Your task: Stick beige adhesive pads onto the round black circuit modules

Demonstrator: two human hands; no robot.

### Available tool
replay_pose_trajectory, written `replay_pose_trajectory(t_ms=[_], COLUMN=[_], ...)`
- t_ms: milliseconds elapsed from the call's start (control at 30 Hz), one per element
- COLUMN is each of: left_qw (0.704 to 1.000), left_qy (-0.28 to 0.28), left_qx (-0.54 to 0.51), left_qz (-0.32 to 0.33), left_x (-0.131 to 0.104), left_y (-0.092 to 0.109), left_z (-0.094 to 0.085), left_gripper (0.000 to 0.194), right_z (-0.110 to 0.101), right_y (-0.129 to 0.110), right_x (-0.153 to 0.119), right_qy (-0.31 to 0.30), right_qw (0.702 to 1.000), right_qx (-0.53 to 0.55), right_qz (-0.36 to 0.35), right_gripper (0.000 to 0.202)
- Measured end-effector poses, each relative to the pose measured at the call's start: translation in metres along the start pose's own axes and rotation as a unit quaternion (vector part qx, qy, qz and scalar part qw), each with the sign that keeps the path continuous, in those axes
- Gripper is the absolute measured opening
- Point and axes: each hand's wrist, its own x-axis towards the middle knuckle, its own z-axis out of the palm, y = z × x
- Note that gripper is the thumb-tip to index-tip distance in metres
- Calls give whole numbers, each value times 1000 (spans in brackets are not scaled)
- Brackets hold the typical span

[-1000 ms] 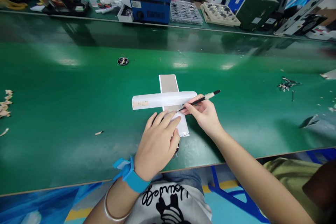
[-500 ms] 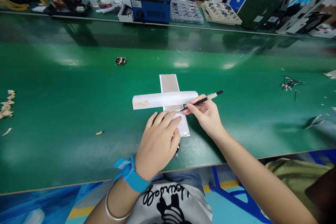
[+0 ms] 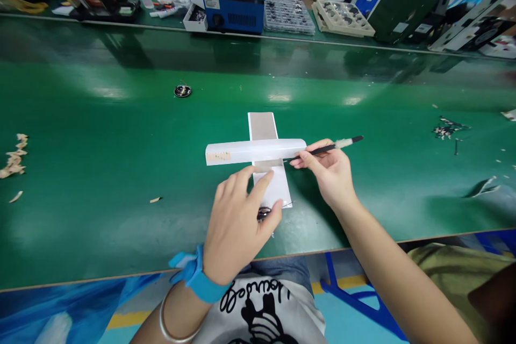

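Observation:
In front of me lies a pale strip of sheet (image 3: 263,128) with a grey-beige face and white edges. A curled white sheet (image 3: 258,149) with small printed marks crosses over it. My right hand (image 3: 326,164) pinches slim black tweezers (image 3: 322,149), pale wrapping near their back end, with the thin tip close to the strip's right edge. My left hand (image 3: 239,212) is open, its fingers apart and bent over the lower white part of the strip. Partly hidden by the left thumb is a small round black part (image 3: 264,213) with a thin wire.
Another round black part (image 3: 183,91) lies farther back on the green table (image 3: 100,172). Pale scraps (image 3: 15,158) are at far left, dark bits (image 3: 447,128) at right. Behind stand a blue box-shaped device (image 3: 234,13), a clear compartment tray (image 3: 288,15) and a beige tray (image 3: 342,17).
My left hand has drawn back and lifted off the strip, uncovering more of its white lower part and the round black part. My right hand has moved slightly right with the tweezers.

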Motion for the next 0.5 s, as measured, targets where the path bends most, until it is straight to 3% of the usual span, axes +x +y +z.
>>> replay_pose_trajectory(t_ms=[100,200,333,500], left_qw=[999,998,992,995], left_qy=[0,-50,-61,-46], left_qx=[21,-27,-107,-91], left_qz=[-41,-32,-4,16], left_x=[-18,-32,-40,-42], left_y=[3,5,4,9], left_z=[-2,-1,-1,0], left_gripper=[60,57,58,26], right_z=[-3,-4,-1,4], right_y=[-12,-18,-14,-9], right_x=[-9,-31,-70,-107], right_qy=[33,38,23,79], right_qw=[999,998,998,997], right_qx=[35,54,55,-8], right_qz=[-11,0,15,-19], right_gripper=[27,19,8,4])
